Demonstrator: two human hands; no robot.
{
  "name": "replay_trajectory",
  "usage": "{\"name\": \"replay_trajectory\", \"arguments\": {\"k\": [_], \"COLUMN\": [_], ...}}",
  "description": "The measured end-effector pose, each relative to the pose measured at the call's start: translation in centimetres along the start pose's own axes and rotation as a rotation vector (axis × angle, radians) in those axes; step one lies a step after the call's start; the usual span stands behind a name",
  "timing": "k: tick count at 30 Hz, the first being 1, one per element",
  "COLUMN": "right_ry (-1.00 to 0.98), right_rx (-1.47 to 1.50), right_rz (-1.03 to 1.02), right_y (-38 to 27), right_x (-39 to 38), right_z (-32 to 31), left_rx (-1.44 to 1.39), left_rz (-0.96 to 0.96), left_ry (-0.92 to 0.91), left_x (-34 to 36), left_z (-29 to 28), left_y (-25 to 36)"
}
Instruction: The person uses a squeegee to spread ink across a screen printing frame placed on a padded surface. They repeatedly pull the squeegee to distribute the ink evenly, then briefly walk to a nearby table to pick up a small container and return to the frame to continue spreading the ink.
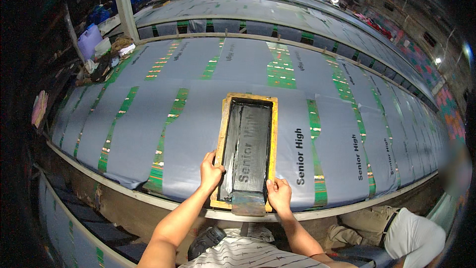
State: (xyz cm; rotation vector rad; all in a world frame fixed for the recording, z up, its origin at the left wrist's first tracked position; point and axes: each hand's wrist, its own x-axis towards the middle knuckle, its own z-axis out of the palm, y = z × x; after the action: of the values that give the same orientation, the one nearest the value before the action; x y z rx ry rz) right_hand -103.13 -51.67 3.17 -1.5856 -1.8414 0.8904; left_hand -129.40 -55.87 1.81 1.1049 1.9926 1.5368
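Observation:
A screen-printing frame (273, 139) with yellow wooden sides lies lengthwise on the long table before me. Its mesh (248, 144) is coated in black ink, and lettering shows through it. My left hand (211, 172) is closed around the frame's left side, below the middle. Near the frame's lower right corner, my right hand (279, 194) grips the other side with the thumb on top. A flat, ink-stained squeegee (249, 203) rests across the near end, between my hands. Under and around the frame are grey cloth pieces (198, 134); those to the right carry black printed lettering.
Green strips of table surface (281, 64) show between the cloths. A raised rail (317, 213) borders the near edge. More cloth-covered tables (233, 10) stand beyond. At the left are a post (124, 5) and a purple jug (90, 41). Another person (409, 233) is at the lower right.

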Motion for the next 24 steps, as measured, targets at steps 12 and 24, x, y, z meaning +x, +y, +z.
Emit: {"name": "replay_trajectory", "arguments": {"k": [12,24], "right_ry": [0.009,0.043], "right_rx": [-0.033,-0.091], "right_rz": [-0.021,0.004], "right_y": [-9.2,-5.8], "right_x": [-1.8,0.3], "right_z": [10.4,11.9], "left_rx": [0.023,0.0], "left_rz": [-0.024,-0.037], "left_ry": [-0.021,-0.03], "left_x": [5.3,5.0], "left_z": [-11.7,-8.8], "left_y": [-5.1,-7.6]}}
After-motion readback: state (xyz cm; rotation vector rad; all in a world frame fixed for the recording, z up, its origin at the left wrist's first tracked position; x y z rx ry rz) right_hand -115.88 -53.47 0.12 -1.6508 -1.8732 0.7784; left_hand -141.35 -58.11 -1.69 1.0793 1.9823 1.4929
